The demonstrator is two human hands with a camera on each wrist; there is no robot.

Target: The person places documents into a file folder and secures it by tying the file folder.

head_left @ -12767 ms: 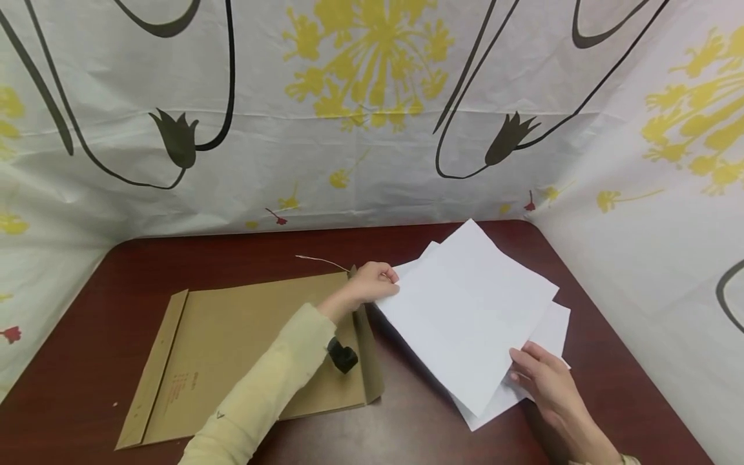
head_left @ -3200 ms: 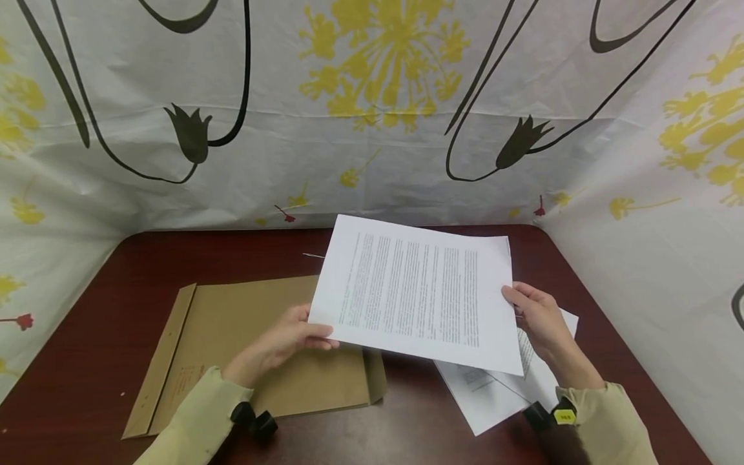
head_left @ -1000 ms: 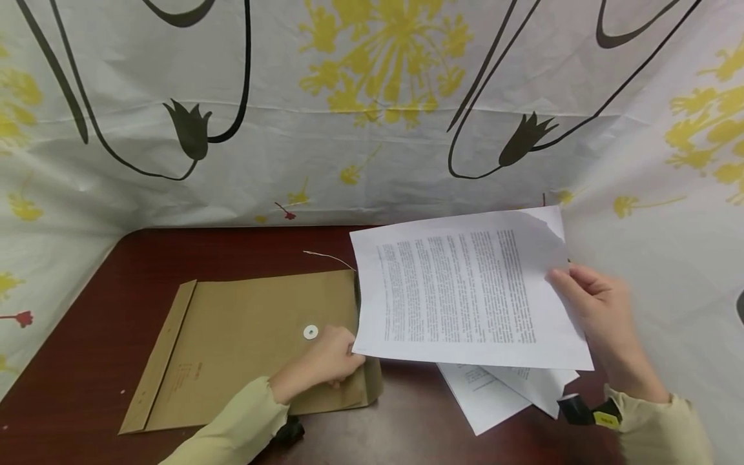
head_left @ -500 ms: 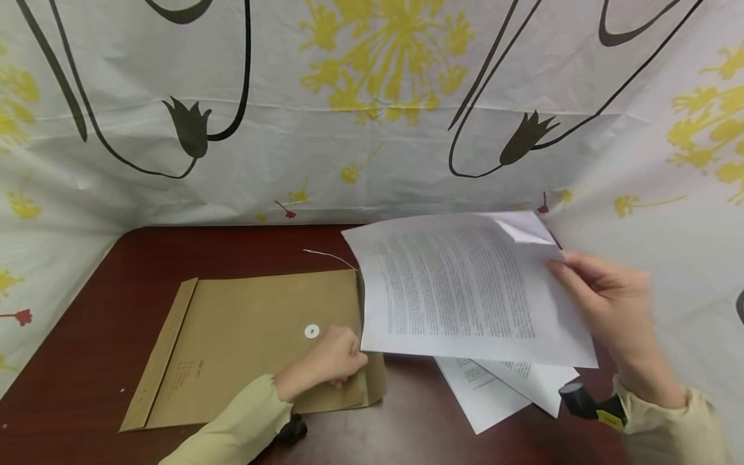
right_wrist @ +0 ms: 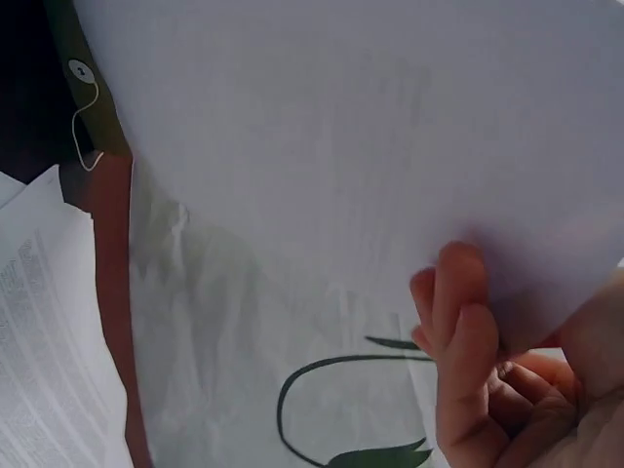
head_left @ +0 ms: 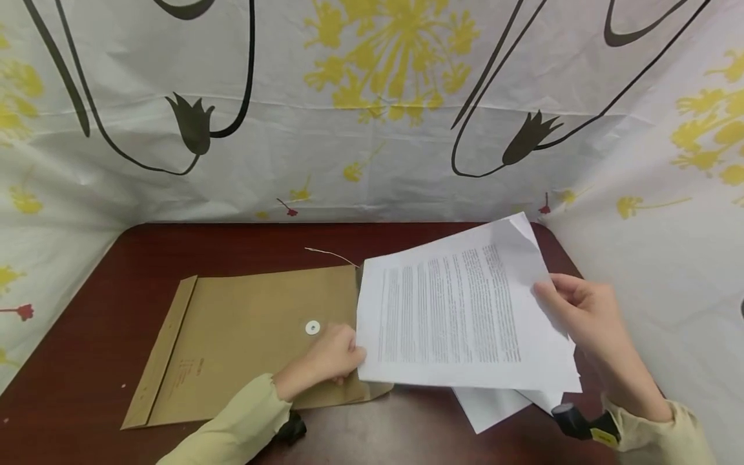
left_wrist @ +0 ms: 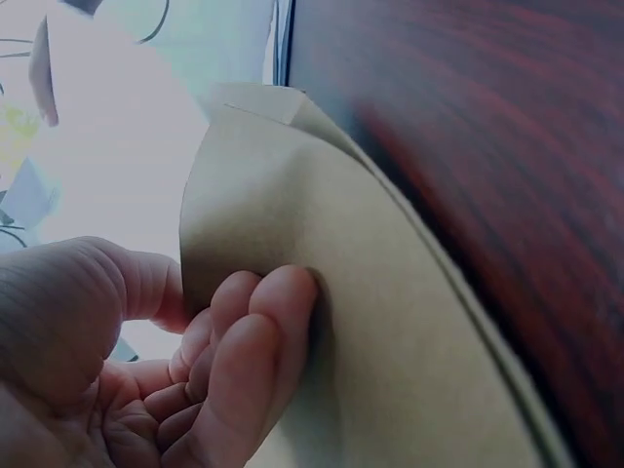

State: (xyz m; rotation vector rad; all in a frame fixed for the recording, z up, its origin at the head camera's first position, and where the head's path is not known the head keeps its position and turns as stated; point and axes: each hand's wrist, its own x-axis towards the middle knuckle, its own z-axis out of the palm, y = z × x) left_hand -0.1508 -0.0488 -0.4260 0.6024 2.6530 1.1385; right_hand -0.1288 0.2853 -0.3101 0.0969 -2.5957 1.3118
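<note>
A brown kraft envelope (head_left: 250, 323) lies on the left of the table, its open end facing right. At that end my left hand (head_left: 325, 355) pinches the edge; in the left wrist view, thumb and fingers hold the bent kraft layer (left_wrist: 263, 195). My right hand (head_left: 587, 316) grips printed paper sheets (head_left: 447, 316) by their right side, thumb on top. The left edge of these sheets is right at the envelope's mouth, and their far right corner curls up. In the right wrist view, the fingers (right_wrist: 463, 312) press the back of the paper.
More loose papers (head_left: 491, 407) lie on the dark red table (head_left: 401, 426) beneath the held sheets. A white button (head_left: 312, 327) sits on the envelope, and a thin string (head_left: 328, 252) trails from its far corner. A patterned curtain (head_left: 372, 174) stands behind.
Earlier both hands held the sheets; my left hand has since moved to the envelope's open end. My right hand has lowered the sheets over the last half second, bringing them flatter against the mouth.
</note>
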